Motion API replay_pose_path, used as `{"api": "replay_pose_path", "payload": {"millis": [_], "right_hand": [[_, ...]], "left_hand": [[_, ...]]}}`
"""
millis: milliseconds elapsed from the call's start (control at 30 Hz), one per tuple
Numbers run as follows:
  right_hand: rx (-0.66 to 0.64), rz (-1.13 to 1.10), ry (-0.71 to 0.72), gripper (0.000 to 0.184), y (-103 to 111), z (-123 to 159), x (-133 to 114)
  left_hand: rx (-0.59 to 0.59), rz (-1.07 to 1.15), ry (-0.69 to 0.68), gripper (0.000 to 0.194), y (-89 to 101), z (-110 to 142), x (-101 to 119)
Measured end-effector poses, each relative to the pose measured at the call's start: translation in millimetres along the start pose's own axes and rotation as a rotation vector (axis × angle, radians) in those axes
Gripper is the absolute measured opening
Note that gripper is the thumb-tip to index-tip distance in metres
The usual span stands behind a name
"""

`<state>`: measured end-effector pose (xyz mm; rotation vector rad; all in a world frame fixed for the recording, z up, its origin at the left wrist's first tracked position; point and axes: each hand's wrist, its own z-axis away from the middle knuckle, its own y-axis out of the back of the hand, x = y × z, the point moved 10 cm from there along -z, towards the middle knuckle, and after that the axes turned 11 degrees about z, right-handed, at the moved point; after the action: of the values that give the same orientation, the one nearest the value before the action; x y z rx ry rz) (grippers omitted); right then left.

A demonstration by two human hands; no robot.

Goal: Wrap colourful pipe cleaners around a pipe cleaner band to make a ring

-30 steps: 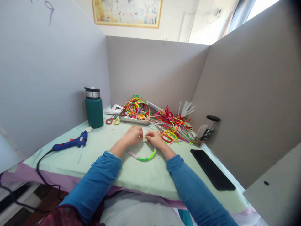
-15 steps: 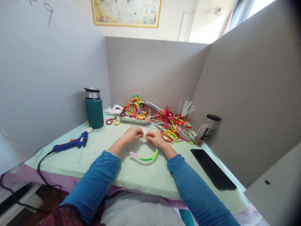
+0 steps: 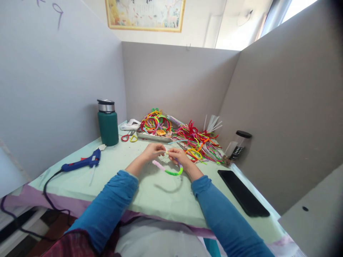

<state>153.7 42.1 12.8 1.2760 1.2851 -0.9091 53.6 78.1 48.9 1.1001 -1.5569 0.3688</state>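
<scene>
My left hand [image 3: 154, 151] and my right hand [image 3: 179, 156] meet above the middle of the table, fingertips pinched together. Between them is a small pale yellow bit [image 3: 166, 152], apparently one end of a joined pipe cleaner. From beneath my right hand the multicoloured pipe cleaner [image 3: 173, 173] curves down and back to the left, purple, then green, then pale pink at its loose end. It hangs above the tabletop and casts a shadow there. My fingers hide part of its yellow end.
A metal tray [image 3: 154, 137] holds coiled pipe cleaners; a loose heap [image 3: 198, 139] lies beside it. Scissors [image 3: 193, 154] lie near my right hand, more scissors [image 3: 129, 137] by the tray. A glue gun [image 3: 81, 163] and bottle [image 3: 108, 128] are left, a black phone [image 3: 242, 192] right.
The pipe cleaner has lifted off the table, its pink loose end swinging up and to the right. Both hands have shifted slightly, still pinching at the yellow end.
</scene>
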Motion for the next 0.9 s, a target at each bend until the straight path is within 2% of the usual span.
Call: {"api": "replay_pose_path", "payload": {"millis": [333,467,667,900], "right_hand": [[0.020,-0.009,-0.024,0.025,1,1,1],[0.022,-0.012,-0.027,0.026,3,-1,6],[0.023,0.011,-0.004,0.025,5,-1,4],[0.090,0.068,0.017,0.026,5,2,-3]], "left_hand": [[-0.043,0.106,0.016,0.024,-5.2,-3,-13],[-0.013,0.048,-0.009,0.027,-1.3,-2,-10],[0.077,-0.090,-0.098,0.030,4.4,3,6],[0.104,-0.180,-0.111,0.026,-0.8,1,3]]}}
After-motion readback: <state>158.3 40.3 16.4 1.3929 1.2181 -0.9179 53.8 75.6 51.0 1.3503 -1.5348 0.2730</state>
